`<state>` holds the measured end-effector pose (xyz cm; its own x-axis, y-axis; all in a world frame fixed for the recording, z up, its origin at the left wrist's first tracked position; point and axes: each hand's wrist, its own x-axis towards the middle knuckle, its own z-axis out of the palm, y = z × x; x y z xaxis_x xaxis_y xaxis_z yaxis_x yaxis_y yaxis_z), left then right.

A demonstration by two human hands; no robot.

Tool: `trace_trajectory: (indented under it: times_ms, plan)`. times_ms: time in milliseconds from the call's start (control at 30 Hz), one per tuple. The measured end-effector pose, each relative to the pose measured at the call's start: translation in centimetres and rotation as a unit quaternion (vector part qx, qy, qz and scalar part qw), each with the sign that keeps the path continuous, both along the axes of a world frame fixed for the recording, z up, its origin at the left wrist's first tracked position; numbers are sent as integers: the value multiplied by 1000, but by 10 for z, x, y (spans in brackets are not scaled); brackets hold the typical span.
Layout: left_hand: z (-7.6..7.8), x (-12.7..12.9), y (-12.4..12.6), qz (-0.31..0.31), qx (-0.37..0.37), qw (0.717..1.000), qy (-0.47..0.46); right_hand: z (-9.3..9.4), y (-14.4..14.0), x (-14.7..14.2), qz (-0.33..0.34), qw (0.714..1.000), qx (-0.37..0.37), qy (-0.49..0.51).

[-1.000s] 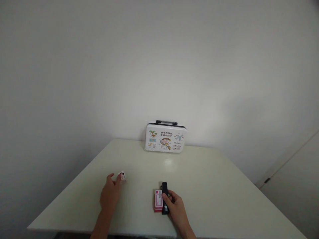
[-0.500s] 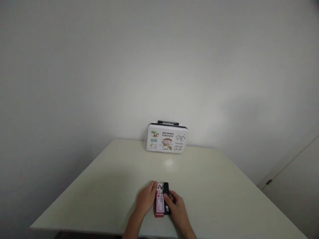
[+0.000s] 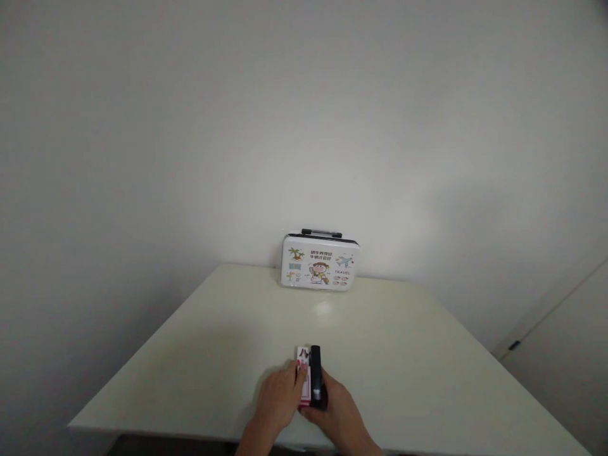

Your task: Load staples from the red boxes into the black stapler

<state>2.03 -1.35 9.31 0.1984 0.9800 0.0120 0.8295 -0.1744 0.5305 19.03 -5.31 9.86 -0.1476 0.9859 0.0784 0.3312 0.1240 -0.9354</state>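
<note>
In the head view a narrow pink and white box (image 3: 306,387) and a long black object that looks like a stapler (image 3: 316,373) are side by side at the front of the table, both pointing away from me. My left hand (image 3: 278,394) is closed on the box from the left, its thumb lying across the top. From the right, my right hand (image 3: 338,408) wraps round the black stapler, with fingers at its near end. My hands cover parts of both things. Whether they rest on the tabletop or are slightly raised, I cannot tell.
A white case (image 3: 319,263) with cartoon travel prints and a dark handle stands upright at the back of the pale table (image 3: 213,354), against the wall. The table's front edge runs just below my hands.
My left hand has shifted its thumb onto the top of the box. My right hand has moved from the stapler's top to around its side and near end.
</note>
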Motion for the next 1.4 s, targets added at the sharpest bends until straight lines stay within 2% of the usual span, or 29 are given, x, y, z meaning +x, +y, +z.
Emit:
trace_trajectory:
  times_ms: [167, 367, 433, 600, 700, 767, 900, 1000, 1100, 1267, 1333, 1400]
  plan:
    - [11, -4, 6, -24, -1, 999, 34, -1, 2, -6, -3, 999, 5, -54]
    - [15, -7, 3, -36, -17, 997, 67, 2, 0, -8, 1, 996, 10, -84]
    - [16, -7, 9, -46, -21, 996, 73, -2, 0, -13, -20, 996, 11, -86]
    - [18, -3, 36, -101, -31, 991, 77, -20, -1, -31, -121, 987, 18, -101]
    - [18, -3, 44, -120, -32, 989, 74, -27, -2, -34, -145, 984, 23, -97]
    - [16, -4, 42, -118, -31, 990, 68, -30, -2, -31, -135, 987, 27, -80]
    - [7, 4, 33, -91, -31, 994, 45, -31, 5, -8, -64, 997, 18, -49]
    - [0, 33, 31, -68, -41, 997, 22, -27, 15, 30, -10, 998, -16, -59]
    - [-4, 88, 35, -45, -56, 997, 0, -16, 25, 83, 26, 995, -53, -81]
    - [3, 189, 42, -31, -91, 995, -38, 5, 35, 171, 20, 992, -82, -96]
    - [5, 218, 45, -34, -102, 993, -58, 8, 37, 195, 15, 990, -90, -104]
    - [6, 236, 47, -37, -116, 989, -81, 8, 40, 214, 3, 989, -95, -116]
